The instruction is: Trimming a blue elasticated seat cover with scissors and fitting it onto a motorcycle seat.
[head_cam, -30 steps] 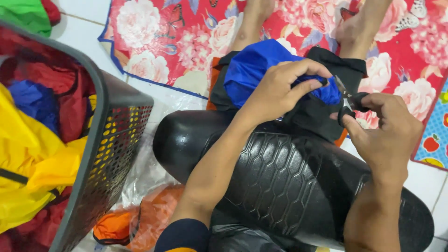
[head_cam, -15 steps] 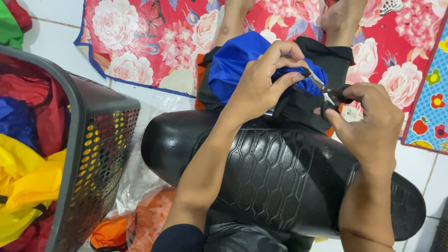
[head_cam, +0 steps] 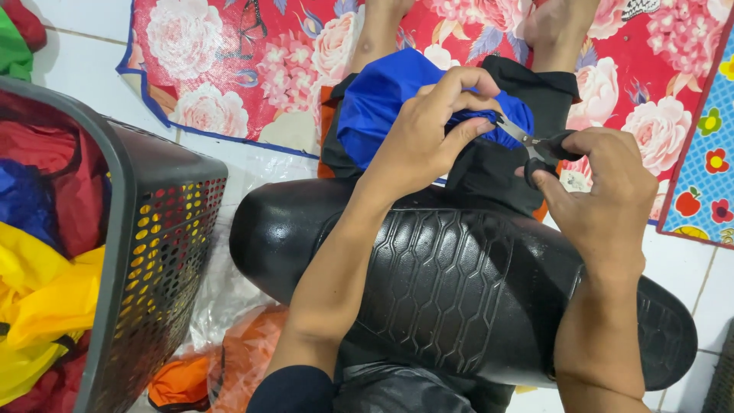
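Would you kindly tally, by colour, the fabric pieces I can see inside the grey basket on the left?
Red fabric: 1 visible mass
Blue fabric: 1
Yellow fabric: 1
Total in the basket: 3 colours showing; pieces underneath are hidden, so the true count cannot be told.

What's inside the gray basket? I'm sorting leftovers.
The basket holds crumpled yellow cloth, red cloth and blue cloth. Whatever lies beneath them is covered.
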